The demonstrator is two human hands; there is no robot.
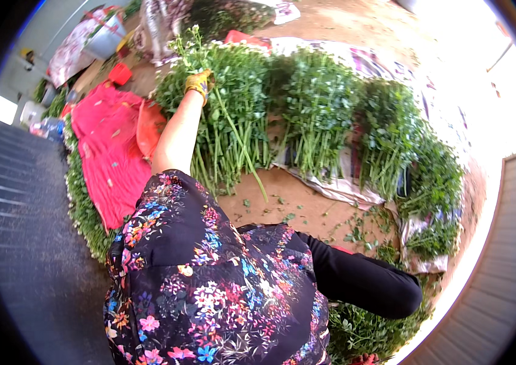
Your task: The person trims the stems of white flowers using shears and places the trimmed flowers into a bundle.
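Note:
My left hand (199,85), in a yellow patterned glove, is closed around a long green flower stem (239,141) near its leafy upper part. Small pale blooms top this stem, and its bare lower end slants down to the right. Behind the hand lies a thick bundle of leafy cut flowers (239,86), heads away from me and stems towards me. At the bottom edge, a reddish shape that looks like my right hand (365,359) is mostly cut off beside a thin pointed thing. Its grip is hidden.
More flower bundles (319,100) curve rightward along a patterned cloth (349,187). Leaf scraps (290,217) litter the brown ground. On the left, red cloth (112,146) covers flowers beside a dark ridged surface (30,228). A red container (120,74) and grey bucket (106,39) stand farther back.

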